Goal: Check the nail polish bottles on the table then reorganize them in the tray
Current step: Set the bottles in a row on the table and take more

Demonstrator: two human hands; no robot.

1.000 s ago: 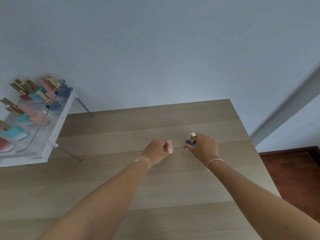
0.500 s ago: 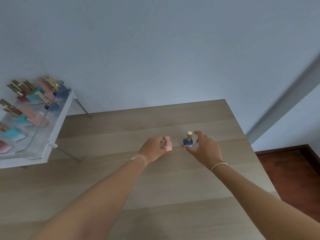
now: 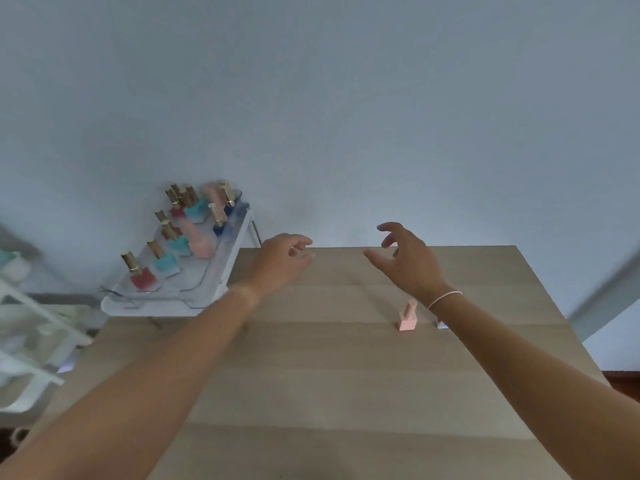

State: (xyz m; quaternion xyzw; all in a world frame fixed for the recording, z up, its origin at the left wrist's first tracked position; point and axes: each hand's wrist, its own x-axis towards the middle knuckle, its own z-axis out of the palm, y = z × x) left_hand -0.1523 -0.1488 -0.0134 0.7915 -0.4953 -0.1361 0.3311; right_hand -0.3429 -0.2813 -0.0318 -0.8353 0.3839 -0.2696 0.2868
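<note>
A pink nail polish bottle [image 3: 407, 317] stands upright on the wooden table [image 3: 311, 375], just left of my right forearm. A sliver of a second bottle [image 3: 441, 324] shows at the forearm's edge; the rest is hidden. My left hand [image 3: 282, 259] hovers over the table's far edge, fingers loosely curled and holding nothing. My right hand [image 3: 405, 258] is raised beyond the pink bottle, fingers spread and empty. The clear tiered tray [image 3: 207, 282] at the table's far left corner holds several bottles in red, teal, pink and blue with gold caps.
A white rack [image 3: 31, 327] stands off the table's left side. The wall runs behind the table's far edge. The table's right edge drops to a dark floor [image 3: 620, 379].
Both hands let go of the two bottles and lifted away toward the far edge. The view swung left, so the tray now sits nearer the middle.
</note>
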